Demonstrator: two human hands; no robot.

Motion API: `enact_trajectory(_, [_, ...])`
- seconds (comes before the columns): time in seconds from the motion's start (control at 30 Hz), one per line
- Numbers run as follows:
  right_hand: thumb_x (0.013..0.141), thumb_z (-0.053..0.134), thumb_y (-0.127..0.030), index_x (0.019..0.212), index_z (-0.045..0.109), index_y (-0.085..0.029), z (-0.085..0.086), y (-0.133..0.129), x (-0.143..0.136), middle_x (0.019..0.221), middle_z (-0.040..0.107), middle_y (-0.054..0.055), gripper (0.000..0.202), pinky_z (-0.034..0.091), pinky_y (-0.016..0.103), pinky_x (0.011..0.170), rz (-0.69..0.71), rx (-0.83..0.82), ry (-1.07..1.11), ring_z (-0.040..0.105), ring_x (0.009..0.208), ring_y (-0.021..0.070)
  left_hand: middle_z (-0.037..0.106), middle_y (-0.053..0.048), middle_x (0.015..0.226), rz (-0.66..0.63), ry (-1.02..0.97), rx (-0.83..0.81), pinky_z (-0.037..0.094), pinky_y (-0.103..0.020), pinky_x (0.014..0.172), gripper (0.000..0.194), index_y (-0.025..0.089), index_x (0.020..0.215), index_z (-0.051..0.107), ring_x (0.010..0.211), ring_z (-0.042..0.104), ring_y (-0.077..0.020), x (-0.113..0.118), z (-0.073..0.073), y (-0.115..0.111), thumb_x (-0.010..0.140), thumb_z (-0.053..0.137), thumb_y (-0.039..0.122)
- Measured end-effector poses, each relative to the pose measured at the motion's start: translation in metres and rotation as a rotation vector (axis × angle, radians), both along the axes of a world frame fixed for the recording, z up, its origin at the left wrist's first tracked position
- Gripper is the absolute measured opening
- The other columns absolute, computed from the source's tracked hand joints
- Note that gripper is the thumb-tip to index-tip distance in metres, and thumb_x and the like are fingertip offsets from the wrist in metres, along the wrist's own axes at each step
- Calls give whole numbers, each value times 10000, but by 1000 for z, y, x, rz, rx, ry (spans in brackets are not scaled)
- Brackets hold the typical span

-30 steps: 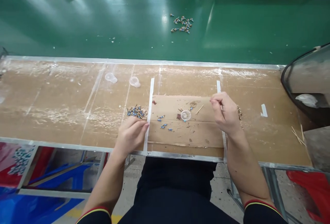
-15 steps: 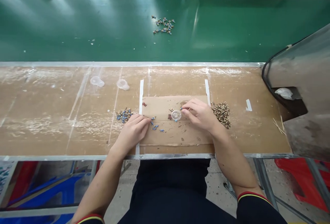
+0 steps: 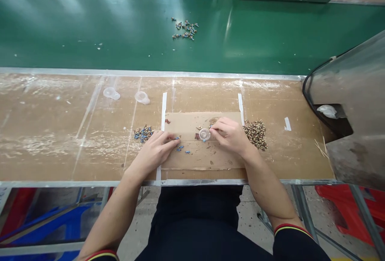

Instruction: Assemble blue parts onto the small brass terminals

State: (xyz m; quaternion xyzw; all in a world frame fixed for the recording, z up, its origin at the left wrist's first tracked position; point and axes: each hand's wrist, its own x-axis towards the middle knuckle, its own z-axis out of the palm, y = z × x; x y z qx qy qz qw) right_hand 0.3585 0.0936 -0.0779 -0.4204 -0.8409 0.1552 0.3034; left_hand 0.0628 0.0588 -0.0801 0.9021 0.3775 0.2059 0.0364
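Likely stiff and light, the blue piece suits middle pinching; whether left hand or right hand grips, we can't tell.

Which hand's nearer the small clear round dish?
Right. The right hand is at the dish's right rim; the left hand is farther off, to the dish's left, by the small blue pieces.

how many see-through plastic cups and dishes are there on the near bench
3: a cloudy cup toward the back left, another cup just right of it, and a small round dish on the cardboard, by the right hand. A hand could hide more.
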Motion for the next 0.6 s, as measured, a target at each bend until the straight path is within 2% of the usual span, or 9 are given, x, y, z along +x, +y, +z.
enact_trajectory(0.1, [994, 544, -259, 789, 674, -183, 0, 0, -3, 778, 701, 51, 254, 494, 288, 650, -5, 70, 5, 652, 731, 172, 708, -65, 918, 4, -113, -93, 528, -328, 767, 160, 189, 933, 683, 831, 644, -186, -2, 0, -1, 1001, 540, 177])
enact_trajectory(0.23, [1000, 553, -251, 783, 677, -181, -1, -1, -6, 755, 697, 48, 258, 493, 277, 640, -6, 169, 21, 643, 724, 164, 753, -31, 897, 27, -437, -205, 564, -267, 740, 83, 189, 937, 679, 815, 716, -146, 1, 5, 0, 935, 628, 123])
enact_trajectory(0.33, [1001, 562, -244, 802, 692, -184, -1, -2, -10, 739, 698, 43, 245, 492, 282, 643, 24, 192, 0, 633, 722, 164, 744, -5, 801, 42, -731, -234, 559, -231, 662, 101, 193, 895, 701, 710, 705, -118, 12, 15, 6, 874, 699, 95])
enact_trajectory(0.47, [977, 604, -227, 813, 701, -191, 1, -3, -12, 744, 710, 35, 194, 499, 277, 649, 69, 207, -4, 627, 717, 159, 729, -11, 798, 18, -1049, -227, 561, -236, 640, 164, 217, 900, 753, 717, 690, -114, 32, 26, 23, 839, 734, 66])
enact_trajectory(0.6, [963, 605, -223, 766, 684, -190, 2, -3, -12, 722, 692, 31, 215, 500, 279, 644, 110, 194, 13, 597, 679, 154, 711, -19, 804, 59, -1267, -276, 554, -233, 608, 127, 250, 902, 782, 733, 678, -116, 44, 20, 34, 818, 809, 158])
